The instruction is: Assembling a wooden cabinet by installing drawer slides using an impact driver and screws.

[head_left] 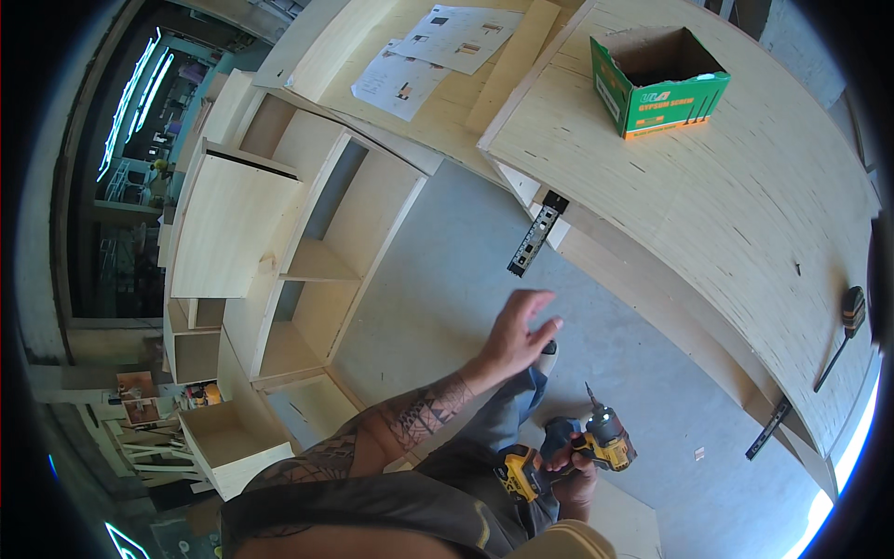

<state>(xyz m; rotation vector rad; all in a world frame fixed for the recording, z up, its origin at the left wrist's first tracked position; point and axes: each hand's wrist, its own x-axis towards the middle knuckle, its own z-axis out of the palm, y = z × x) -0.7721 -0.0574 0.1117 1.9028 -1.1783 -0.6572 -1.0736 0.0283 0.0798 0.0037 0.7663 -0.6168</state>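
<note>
My left hand (515, 335) reaches forward in the middle of the view, with its thumb and index finger apart and nothing between them. Just ahead of it, a black metal drawer slide (537, 235) sticks out from under the edge of the pale plywood top (670, 200); the hand is not touching it. Low in the view, my right hand (575, 480) grips a yellow and black cordless drill (610, 440), whose bit points up and forward. The drill's battery (521, 473) is near my lap. A second drawer slide (769, 429) juts out at the plywood top's right end.
On the plywood top are an open green box (670, 104), a screwdriver (849, 321) and a small dark screw (798, 269). Printed sheets (456, 39) lie beside a wooden strip (512, 61). A wooden shelf unit (326, 224) stands left, near a small open drawer box (233, 438).
</note>
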